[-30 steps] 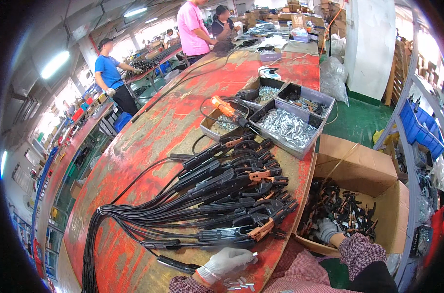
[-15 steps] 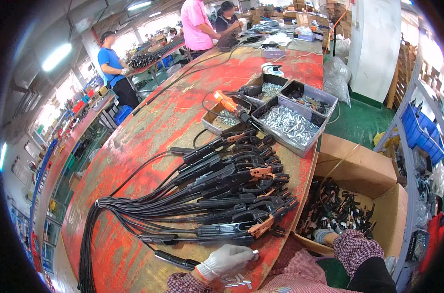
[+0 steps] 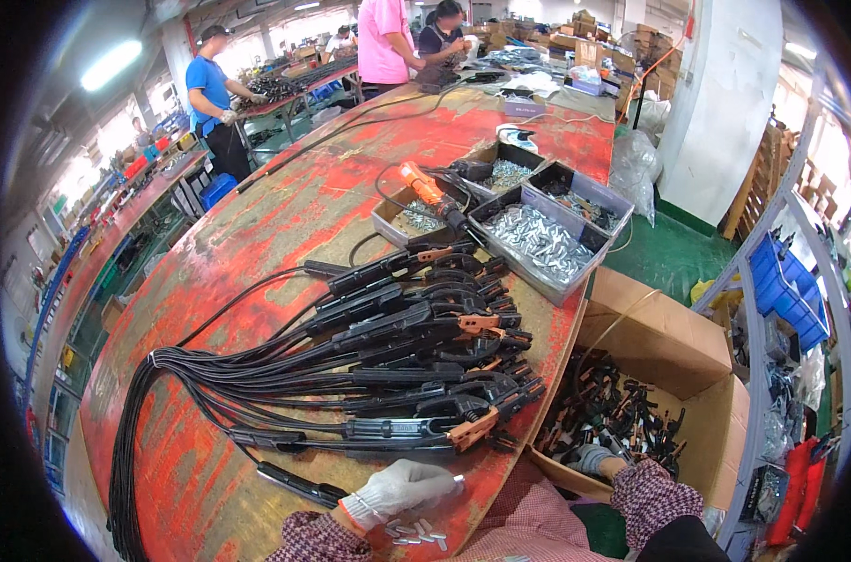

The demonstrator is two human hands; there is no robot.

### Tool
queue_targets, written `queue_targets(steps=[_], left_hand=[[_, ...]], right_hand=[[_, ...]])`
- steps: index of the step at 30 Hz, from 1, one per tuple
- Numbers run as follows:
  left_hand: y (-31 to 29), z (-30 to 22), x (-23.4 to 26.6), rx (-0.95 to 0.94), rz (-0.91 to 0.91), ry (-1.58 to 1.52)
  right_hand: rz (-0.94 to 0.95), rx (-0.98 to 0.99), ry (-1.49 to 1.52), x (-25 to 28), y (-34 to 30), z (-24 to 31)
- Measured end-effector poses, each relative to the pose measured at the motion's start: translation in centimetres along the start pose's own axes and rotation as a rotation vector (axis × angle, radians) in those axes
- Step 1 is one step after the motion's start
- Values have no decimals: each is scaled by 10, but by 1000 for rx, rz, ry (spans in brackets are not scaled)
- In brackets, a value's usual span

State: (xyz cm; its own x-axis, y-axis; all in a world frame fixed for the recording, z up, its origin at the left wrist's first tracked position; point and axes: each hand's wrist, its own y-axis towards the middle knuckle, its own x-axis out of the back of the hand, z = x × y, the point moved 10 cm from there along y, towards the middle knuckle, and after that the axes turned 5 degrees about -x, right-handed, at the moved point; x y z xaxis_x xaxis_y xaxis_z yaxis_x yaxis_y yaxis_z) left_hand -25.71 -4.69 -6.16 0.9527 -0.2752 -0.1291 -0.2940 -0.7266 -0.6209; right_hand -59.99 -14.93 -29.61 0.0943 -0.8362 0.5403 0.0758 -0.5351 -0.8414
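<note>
My left hand (image 3: pixel 402 489), in a whitish work glove, is closed with a small silver metal sleeve (image 3: pixel 459 480) at its fingertips. Beneath it, several more such sleeves (image 3: pixel 414 534) lie loose on the table. A black handle (image 3: pixel 299 482) on a cable ends just beside the left glove. Farther in lies a bundle of black welding electrode holders (image 3: pixel 416 375) with copper-coloured jaws, their cables tied together at the left. My right hand (image 3: pixel 591 459), in a grey glove, reaches into a cardboard box among loose black and copper-coloured clamp parts (image 3: pixel 622 412); its fingers are mostly hidden there.
Open bins of metal sleeves (image 3: pixel 538 242) and small hardware (image 3: pixel 580 199) stand by the table's right edge, with an orange power screwdriver (image 3: pixel 425 187) across one bin. The cardboard box (image 3: pixel 692 351) adjoins that edge, near a metal rack with a blue crate (image 3: pixel 786 286). Co-workers stand beyond.
The view has shifted, so the table and bundle sit farther left. My left hand keeps the metal sleeve and stays by the loose ones. My right hand remains inside the box.
</note>
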Motion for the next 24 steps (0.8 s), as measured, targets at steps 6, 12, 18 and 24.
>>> queue_targets(steps=[6,12,18,24], left_hand=[[0,1,0,7,-4,-1],[0,-7,-2,-27,-6,20],[-2,-9,-3,-11,11,12],[0,-6,-4,-34,12,51]], right_hand=[[-114,-12,-314,16,2,-1],[-158,-119,-462,5,35,-20],[-343,-135,-279,13,31,-41],[-433,-80,-176,11,31,-52]])
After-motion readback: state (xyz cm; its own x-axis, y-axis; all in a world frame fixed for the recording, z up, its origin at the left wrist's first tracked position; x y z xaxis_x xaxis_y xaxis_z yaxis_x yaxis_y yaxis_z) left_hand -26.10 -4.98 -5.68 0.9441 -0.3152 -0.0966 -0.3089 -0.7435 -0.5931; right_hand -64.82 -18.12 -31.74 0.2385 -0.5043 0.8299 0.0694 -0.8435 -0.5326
